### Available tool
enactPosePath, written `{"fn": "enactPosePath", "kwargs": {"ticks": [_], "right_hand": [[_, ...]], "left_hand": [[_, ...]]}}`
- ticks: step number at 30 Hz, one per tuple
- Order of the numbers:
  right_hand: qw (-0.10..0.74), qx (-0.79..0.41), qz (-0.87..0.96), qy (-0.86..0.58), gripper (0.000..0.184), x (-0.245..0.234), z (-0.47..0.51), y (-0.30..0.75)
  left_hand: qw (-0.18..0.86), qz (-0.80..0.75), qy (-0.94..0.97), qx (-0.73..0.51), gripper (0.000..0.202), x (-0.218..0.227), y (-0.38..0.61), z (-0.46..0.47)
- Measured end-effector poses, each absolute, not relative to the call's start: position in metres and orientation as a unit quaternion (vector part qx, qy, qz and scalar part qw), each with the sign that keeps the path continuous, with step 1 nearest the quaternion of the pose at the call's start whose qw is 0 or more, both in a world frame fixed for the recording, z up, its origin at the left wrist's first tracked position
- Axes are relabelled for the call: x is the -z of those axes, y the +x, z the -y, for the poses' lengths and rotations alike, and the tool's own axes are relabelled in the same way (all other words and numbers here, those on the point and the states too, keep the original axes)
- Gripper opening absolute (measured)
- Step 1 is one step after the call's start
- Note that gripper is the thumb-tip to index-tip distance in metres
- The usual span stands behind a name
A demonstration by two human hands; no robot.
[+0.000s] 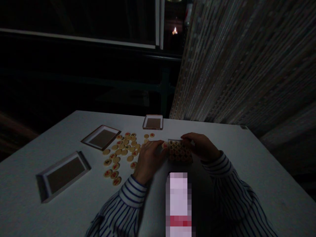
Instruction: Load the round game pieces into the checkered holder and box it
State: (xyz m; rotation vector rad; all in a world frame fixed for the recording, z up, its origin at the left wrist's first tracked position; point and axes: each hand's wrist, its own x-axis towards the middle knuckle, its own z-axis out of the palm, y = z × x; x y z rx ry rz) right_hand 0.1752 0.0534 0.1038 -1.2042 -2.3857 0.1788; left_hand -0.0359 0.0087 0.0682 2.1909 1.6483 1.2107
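A small box (180, 152) packed with round wooden game pieces sits on the white table (247, 171) between my hands. My right hand (201, 145) curls over the box's far right edge and grips it. My left hand (149, 158) rests at the box's left side, its fingers pinched on a round piece (164, 144) marked in red. Both sleeves are striped. Several loose round pieces (122, 151), with red or black marks, lie scattered left of my left hand.
Three shallow box halves lie on the table: one at the near left (63, 174), one further back (101, 137), a small one at the far edge (153, 122). A woven curtain (247, 59) hangs at the right. The room is dark.
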Motion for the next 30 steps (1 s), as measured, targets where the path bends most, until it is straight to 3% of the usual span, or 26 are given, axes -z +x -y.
{"fn": "enactPosePath", "kwargs": {"ticks": [12, 25, 30], "right_hand": [[0.212, -0.112, 0.878, -0.415, 0.017, -0.098, -0.055, 0.17], [0.245, -0.334, 0.833, -0.366, 0.017, -0.085, -0.062, 0.162], [0.249, -0.365, 0.82, -0.364, 0.014, -0.084, -0.062, 0.162]], "left_hand": [[0.122, -0.545, 0.683, -0.471, 0.023, -0.042, -0.013, -0.017], [0.127, -0.54, 0.71, -0.434, 0.022, -0.023, -0.01, -0.016], [0.202, -0.536, 0.685, -0.45, 0.023, -0.028, -0.008, -0.014]]}}
